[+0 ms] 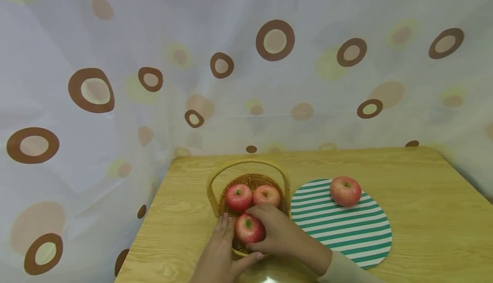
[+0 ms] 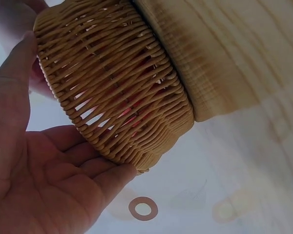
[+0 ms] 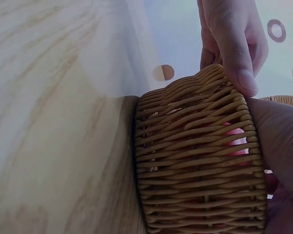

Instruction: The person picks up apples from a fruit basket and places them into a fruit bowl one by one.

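A woven wicker basket (image 1: 254,179) with an arched handle stands on the table, holding three red apples. Two of them, a red apple (image 1: 239,198) and a paler apple (image 1: 266,195), lie side by side at its back. My right hand (image 1: 275,233) grips the front apple (image 1: 249,228) inside the basket, thumb towards the near rim. My left hand (image 1: 221,248) rests on the basket's left and near side. Its extended fingers touch the outer wall (image 2: 112,92), and its thumb lies along the rim. In the right wrist view, the rim hides most of the right hand (image 3: 283,141).
To the right of the basket lies a round green-and-white striped placemat (image 1: 339,227). Another apple (image 1: 345,191) sits near its back edge. The wooden table (image 1: 427,206) meets a dotted curtain (image 1: 246,81) at its back and left.
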A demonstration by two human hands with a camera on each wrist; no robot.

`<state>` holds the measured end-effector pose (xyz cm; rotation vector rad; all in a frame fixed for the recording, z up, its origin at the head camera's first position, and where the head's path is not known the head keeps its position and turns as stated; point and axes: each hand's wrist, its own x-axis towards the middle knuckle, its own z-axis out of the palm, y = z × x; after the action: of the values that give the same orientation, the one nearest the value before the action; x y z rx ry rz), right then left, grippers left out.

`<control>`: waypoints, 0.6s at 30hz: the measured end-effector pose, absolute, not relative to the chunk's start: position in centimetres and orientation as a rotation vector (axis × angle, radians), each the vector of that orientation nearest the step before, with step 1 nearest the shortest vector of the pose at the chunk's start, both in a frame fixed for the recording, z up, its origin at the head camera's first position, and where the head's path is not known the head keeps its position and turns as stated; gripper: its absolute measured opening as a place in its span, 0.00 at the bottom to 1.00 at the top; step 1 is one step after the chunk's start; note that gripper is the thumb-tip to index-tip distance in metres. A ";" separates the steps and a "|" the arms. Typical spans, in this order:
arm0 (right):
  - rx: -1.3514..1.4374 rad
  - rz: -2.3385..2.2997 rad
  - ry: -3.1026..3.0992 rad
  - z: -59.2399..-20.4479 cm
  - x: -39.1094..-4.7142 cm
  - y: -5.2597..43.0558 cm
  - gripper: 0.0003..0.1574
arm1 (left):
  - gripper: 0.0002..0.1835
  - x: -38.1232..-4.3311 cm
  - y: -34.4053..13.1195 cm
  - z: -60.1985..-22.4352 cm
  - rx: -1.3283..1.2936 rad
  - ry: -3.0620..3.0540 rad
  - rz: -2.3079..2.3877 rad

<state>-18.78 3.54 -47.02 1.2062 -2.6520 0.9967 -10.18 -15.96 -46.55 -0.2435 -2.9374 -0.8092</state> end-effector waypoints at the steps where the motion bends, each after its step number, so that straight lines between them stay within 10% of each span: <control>1: 1.203 0.990 -2.639 -47.1 -18.7 3.6 0.44 | 0.65 -10.1 -16.0 -46.5 -0.239 -2.937 -0.815; 18: 1.096 1.059 -2.471 -46.3 -17.6 6.4 0.46 | 0.59 -10.8 -16.1 -46.3 -0.407 -2.901 -0.655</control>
<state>-17.65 6.37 -46.25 1.0962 -2.4706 1.0592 -10.82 -16.08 -46.33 -0.4065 -2.9014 -0.6550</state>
